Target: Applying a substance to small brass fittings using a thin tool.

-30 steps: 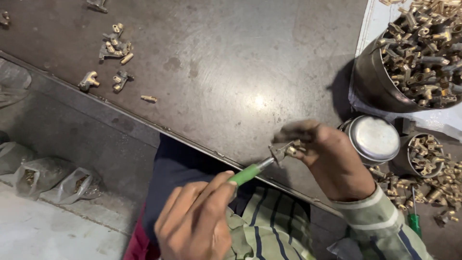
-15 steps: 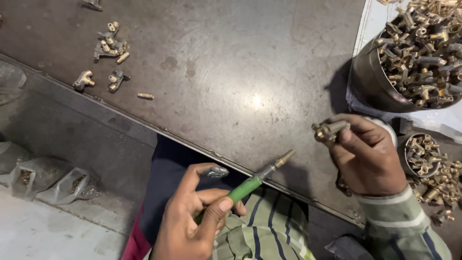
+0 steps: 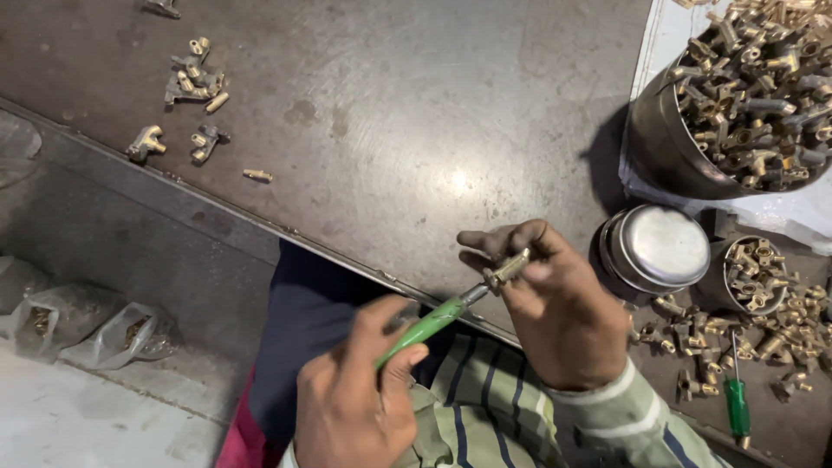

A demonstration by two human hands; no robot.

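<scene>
Brass fitting (image 3: 507,269) now meets the green screwdriver (image 3: 431,322) tip (apart 0.5 s ago), pinched in right hand (image 3: 555,316) fingers over desk (image 3: 390,113) edge; left hand (image 3: 355,403) grips the handle. Nearby: steel lid (image 3: 657,247), bucket (image 3: 667,147) w/ fittings, second screwdriver (image 3: 737,403).

A small brass fitting (image 3: 507,267), short and stubby with a yellowish shine, is pinched in fingertips just above the near edge of the dark metal tabletop (image 3: 390,130). A green-handled screwdriver (image 3: 433,319) slants up from below that edge, its metal tip touching the fitting.
</scene>
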